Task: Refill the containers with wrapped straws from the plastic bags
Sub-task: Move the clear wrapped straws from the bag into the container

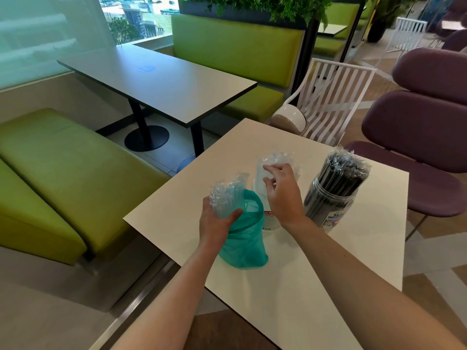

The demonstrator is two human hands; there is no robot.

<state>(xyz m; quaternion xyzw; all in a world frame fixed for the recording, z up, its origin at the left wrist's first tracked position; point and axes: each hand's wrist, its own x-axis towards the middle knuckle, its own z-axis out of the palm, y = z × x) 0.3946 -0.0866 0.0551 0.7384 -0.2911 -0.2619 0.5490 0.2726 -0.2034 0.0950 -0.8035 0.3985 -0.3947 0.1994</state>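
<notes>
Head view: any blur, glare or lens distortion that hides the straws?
Head view: daylight is even, with no harsh glare; wide-angle bending curves the frame edges; the right hand and clear wrapped straws are slightly soft, the wrappers merging with the white table; the black straws read clearly.

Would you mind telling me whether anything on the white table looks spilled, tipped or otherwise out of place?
Nothing stands out. The jar of black straws stands upright, the teal bag sits by the left hand, and no straws lie loose on the table.
</notes>
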